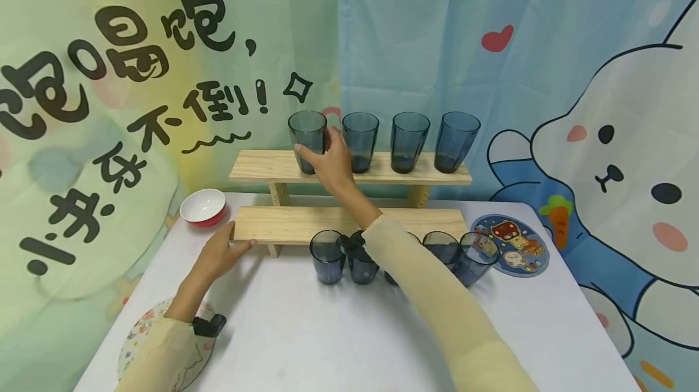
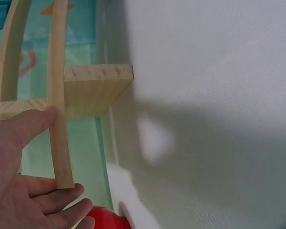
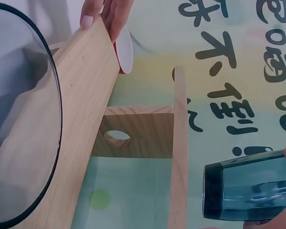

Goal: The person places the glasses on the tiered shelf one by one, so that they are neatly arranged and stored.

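My right hand [image 1: 335,164] grips a blue-grey drinking glass [image 1: 304,137] at the left of the upper board [image 1: 259,162] of a two-tier wooden shelf. In the right wrist view the base of this glass [image 3: 229,191] shows a narrow gap from the board's edge. Three similar glasses [image 1: 360,137] stand upright to its right along the same board. My left hand [image 1: 217,252] holds the left end of the lower board [image 1: 289,222]. From the left wrist, the thumb lies against the board [image 2: 58,143] and the other fingers reach past its end.
Several more glasses [image 1: 327,258] stand before the lower board, partly behind my right sleeve [image 1: 431,289]. A red-and-white bowl [image 1: 203,205] sits at the back left. A round blue mat [image 1: 524,246] lies at the right, a floral round mat [image 1: 143,331] under my left forearm. A printed curtain hangs behind.
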### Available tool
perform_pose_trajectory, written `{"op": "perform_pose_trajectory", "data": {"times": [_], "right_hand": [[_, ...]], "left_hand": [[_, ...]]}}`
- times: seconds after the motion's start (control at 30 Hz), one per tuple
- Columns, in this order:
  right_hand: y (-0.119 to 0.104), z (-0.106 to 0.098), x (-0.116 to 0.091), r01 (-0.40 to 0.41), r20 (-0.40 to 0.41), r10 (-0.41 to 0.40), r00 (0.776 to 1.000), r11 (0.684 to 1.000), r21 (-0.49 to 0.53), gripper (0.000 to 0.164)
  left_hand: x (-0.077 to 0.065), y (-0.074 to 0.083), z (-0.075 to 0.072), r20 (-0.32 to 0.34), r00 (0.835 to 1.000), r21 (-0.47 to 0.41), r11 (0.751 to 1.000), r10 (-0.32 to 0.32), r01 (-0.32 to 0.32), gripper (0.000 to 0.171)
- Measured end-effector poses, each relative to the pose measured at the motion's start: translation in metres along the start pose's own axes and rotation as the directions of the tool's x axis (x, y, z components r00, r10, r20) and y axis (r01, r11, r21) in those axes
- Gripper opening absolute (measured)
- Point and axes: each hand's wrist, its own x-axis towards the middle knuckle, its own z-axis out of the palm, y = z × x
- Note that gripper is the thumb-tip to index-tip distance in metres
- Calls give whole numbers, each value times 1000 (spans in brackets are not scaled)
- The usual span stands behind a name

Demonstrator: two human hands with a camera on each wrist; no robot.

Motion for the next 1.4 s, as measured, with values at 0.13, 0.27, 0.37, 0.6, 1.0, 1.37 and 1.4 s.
{"op": "perform_pose_trajectory", "data": {"times": [0.13, 0.27, 0.37, 0.6, 1.0, 1.37, 1.4], "right_hand": [[2, 4, 5, -8, -16, 8, 1000, 1000, -6, 73], [3, 8, 9, -19, -29, 19, 999, 1000, 5, 69], [4, 10, 10, -23, -37, 24, 999, 1000, 9, 69], [7, 15, 12, -43, -81, 42, 996, 999, -4, 71], [11, 24, 12, -81, -147, 76, 986, 996, -28, 79], [14, 25, 12, -81, -150, 75, 986, 996, -32, 83], [14, 25, 12, -77, -149, 71, 986, 997, -33, 83]], "left_hand": [[0, 0, 0, -3, 1000, -2, 1000, 2, -2, 73], [0, 0, 0, -3, 1000, -6, 1000, 0, 0, 73], [0, 0, 0, 2, 1000, -4, 1000, -4, 4, 74], [0, 1, -1, -2, 1000, 0, 1000, 6, -6, 73], [1, 0, 0, 2, 1000, -7, 1000, -5, 5, 73], [0, 0, -1, 16, 999, -13, 999, -33, 33, 77], [0, 0, -1, 15, 999, -11, 999, -34, 34, 77]]}}
